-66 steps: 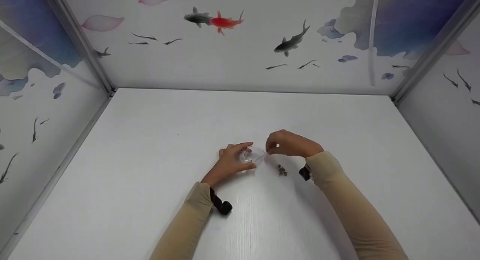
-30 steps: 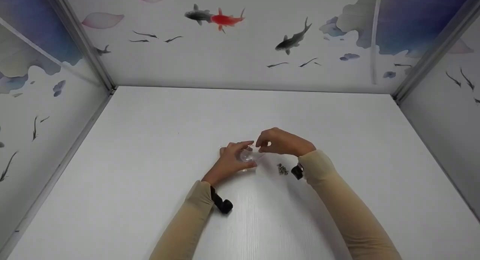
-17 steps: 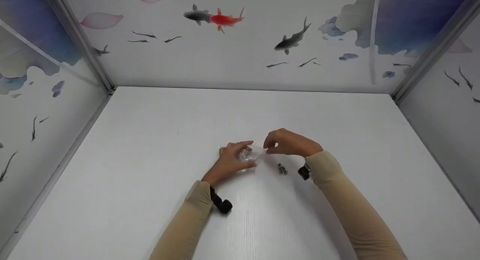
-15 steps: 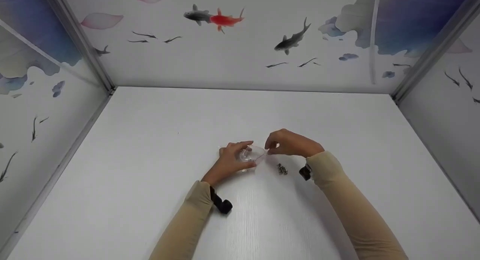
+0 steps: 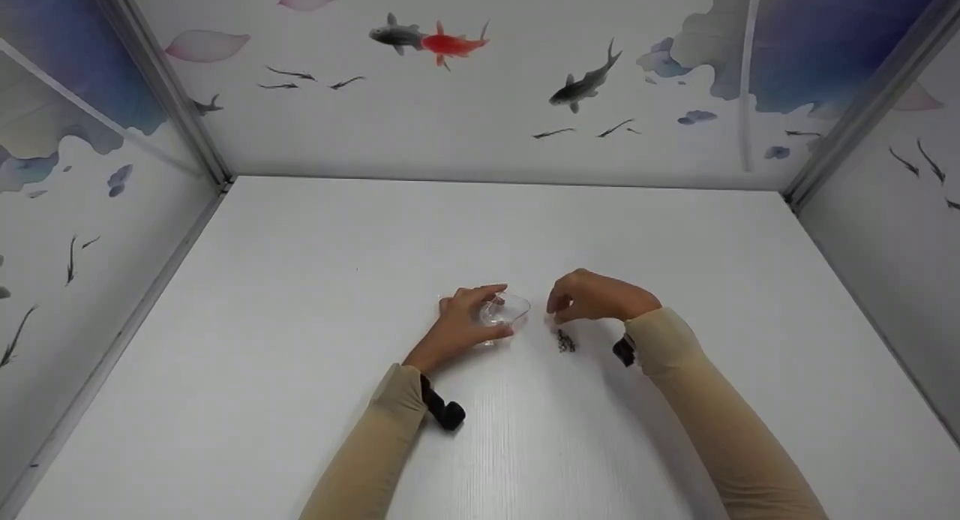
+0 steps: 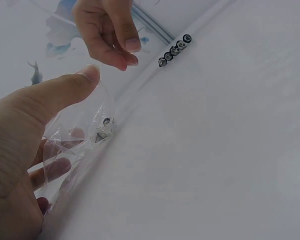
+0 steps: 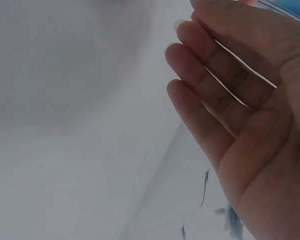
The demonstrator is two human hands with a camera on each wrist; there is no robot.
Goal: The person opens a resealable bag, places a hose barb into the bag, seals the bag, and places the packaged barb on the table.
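The light is soft and grayish in all 3 views. The flat white counter [image 5: 495, 445] shines palely near the bottom, with a soft shadow beside the long tan right sleeve [image 5: 724, 415]. The small clear plastic tub [image 5: 516, 307] has tiny glints. The right wrist view looks dim and blurry.

Wall [image 5: 465, 141] with fish [image 5: 585, 86] (one red)

Pale walls [image 5: 450, 133] printed with fish [image 5: 581, 85] and pink petals [image 5: 208, 46] enclose a white tabletop [image 5: 315, 235].

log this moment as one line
left hand: grips clear plastic container; right hand: near small silver-and-black pieces on white table; similar pieces: apparently inside container
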